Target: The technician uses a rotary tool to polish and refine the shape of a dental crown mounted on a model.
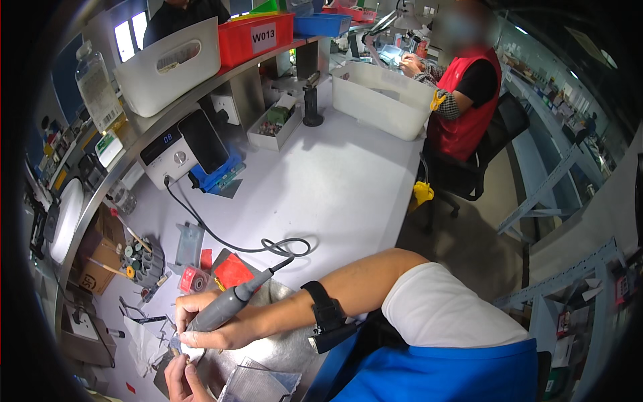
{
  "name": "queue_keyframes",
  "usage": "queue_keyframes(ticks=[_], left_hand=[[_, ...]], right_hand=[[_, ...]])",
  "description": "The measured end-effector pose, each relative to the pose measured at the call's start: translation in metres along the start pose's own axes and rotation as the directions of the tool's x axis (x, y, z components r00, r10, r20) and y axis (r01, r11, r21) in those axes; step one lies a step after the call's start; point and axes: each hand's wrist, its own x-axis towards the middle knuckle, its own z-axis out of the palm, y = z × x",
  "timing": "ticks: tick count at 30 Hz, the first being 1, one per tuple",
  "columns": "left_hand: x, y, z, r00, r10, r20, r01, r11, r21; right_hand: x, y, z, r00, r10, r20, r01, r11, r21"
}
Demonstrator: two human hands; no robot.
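Right hand clamped around grey rotary handpiece, pen-style, tip down at near-left corner of worktop. Tip itself hidden behind fingers. Left hand just below, cut off by lower frame edge, fingers pinched together on small workpiece; too small and blurred to identify. Black wrist strap on right forearm. Black cable off handpiece tail, looping across worktop up to white control box near back-left edge. Red pad and round bur holder just left of hands, bits indistinct. Clear bag at near edge, partly cut off. White bin at far-right corner, beside another person's sleeve; their hands partly hidden.
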Motion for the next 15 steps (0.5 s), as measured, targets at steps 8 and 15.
queue_keyframes(ticks=[8, 15], left_hand=[[0.001, -0.012, -0.005, 0.995, 0.099, 0.033, -0.103, 0.987, 0.121], [-0.001, -0.015, -0.009, 0.993, 0.114, 0.045, -0.121, 0.955, 0.271]], right_hand=[[-0.001, -0.011, -0.002, 0.993, 0.081, 0.086, -0.089, 0.993, 0.084], [-0.002, -0.013, 0.002, 0.987, 0.099, 0.123, -0.118, 0.980, 0.158]])
